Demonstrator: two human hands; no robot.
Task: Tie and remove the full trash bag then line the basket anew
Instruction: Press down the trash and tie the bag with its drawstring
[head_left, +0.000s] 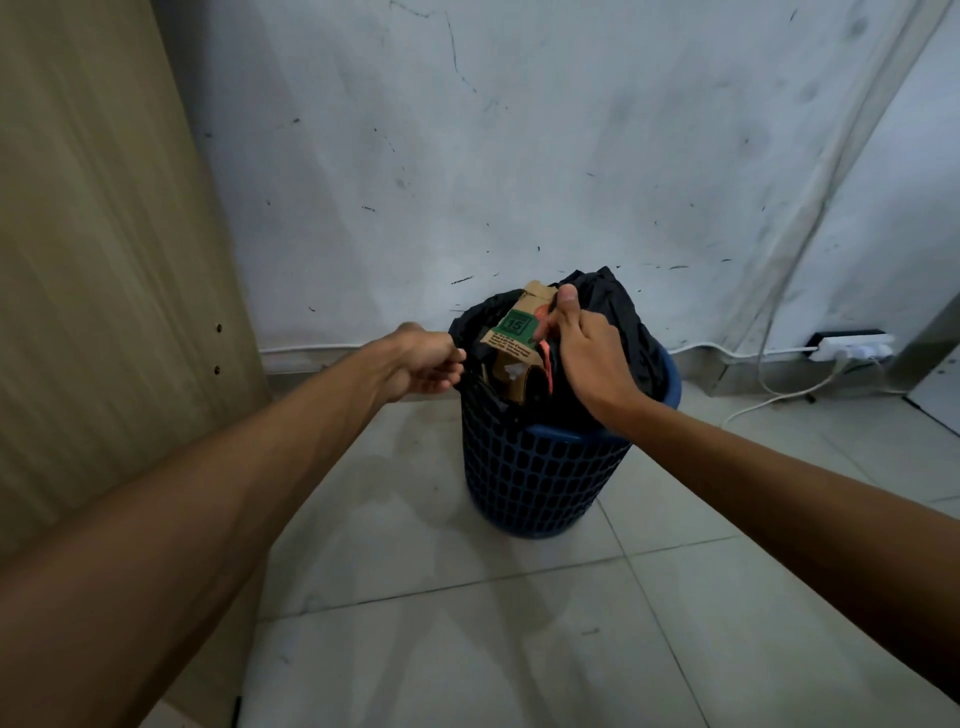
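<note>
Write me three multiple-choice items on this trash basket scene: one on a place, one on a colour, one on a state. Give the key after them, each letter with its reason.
1. Where does the basket stand?
A. On the tiled floor near the wall
B. On a table
C. Inside a cupboard

2. What colour is the trash bag?
A. White
B. Black
C. Yellow

3. What state is the bag in?
A. Tied shut and lifted out
B. Lying flat on the floor
C. Untied, in the basket, cardboard sticking out

Key:
1 A: the floor tiles run under the basket up to the scuffed wall.
2 B: the plastic bunched above the blue rim is black.
3 C: the left hand and right hand grip the bag's edges apart, and the cardboard shows between them.
</note>
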